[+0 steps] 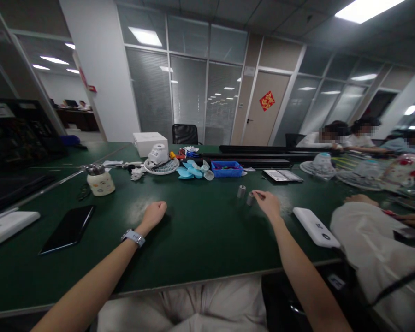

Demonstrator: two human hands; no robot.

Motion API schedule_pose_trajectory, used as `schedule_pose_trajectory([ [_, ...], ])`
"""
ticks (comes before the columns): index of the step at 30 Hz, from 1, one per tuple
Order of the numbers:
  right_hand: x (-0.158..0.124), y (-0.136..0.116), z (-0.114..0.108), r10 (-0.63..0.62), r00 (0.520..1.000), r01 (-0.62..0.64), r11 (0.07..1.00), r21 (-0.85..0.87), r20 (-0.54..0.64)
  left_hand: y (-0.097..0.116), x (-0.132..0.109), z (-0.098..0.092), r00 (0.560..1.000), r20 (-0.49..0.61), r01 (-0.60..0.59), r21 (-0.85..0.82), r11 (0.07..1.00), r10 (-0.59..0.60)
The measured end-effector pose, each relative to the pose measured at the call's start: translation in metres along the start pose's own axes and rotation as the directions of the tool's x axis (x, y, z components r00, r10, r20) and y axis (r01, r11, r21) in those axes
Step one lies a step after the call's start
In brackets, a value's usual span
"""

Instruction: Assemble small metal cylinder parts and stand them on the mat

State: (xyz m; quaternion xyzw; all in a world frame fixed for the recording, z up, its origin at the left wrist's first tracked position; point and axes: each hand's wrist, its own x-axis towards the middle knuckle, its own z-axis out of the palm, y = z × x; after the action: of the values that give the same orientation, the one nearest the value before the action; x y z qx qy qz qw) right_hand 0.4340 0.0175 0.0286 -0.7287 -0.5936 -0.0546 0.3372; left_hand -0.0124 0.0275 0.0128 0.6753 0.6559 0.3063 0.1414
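Observation:
My right hand (268, 203) reaches over the green table, its fingertips pinched on the top of a small grey metal cylinder (250, 199) that looks like a small motor. This cylinder stands upright. Just left of it stands a second metal cylinder (241, 191) of the same kind, with a short pin on top, apart from my fingers. My left hand (155, 214) rests on the table as a loose fist, with nothing visible in it; a watch (133, 237) is on that wrist.
Light-blue fan blades (192, 170), a blue parts tray (227, 172) and a white fan part (158, 159) lie farther back. A cream jar (101, 182) and black phone (68, 229) are at left. A white power bank (316, 227) lies at right, beside a co-worker's sleeve (363, 240).

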Motion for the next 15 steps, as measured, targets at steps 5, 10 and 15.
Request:
schedule_pose_trajectory([
  [5,-0.003,-0.006,0.0,-0.006,0.998,0.003,0.999,-0.05,-0.063,-0.003,0.001,0.002,1.0,0.01,-0.008,-0.017,1.0,0.009],
  [10,0.002,-0.031,0.013,-0.216,0.951,0.183,0.97,-0.158,-0.221,-0.004,0.003,0.003,1.0,0.026,-0.006,0.001,1.0,0.006],
  [15,0.012,-0.046,0.038,-0.309,0.946,0.278,0.928,-0.248,-0.098,-0.002,0.001,0.002,0.999,0.031,-0.033,0.027,0.999,0.032],
])
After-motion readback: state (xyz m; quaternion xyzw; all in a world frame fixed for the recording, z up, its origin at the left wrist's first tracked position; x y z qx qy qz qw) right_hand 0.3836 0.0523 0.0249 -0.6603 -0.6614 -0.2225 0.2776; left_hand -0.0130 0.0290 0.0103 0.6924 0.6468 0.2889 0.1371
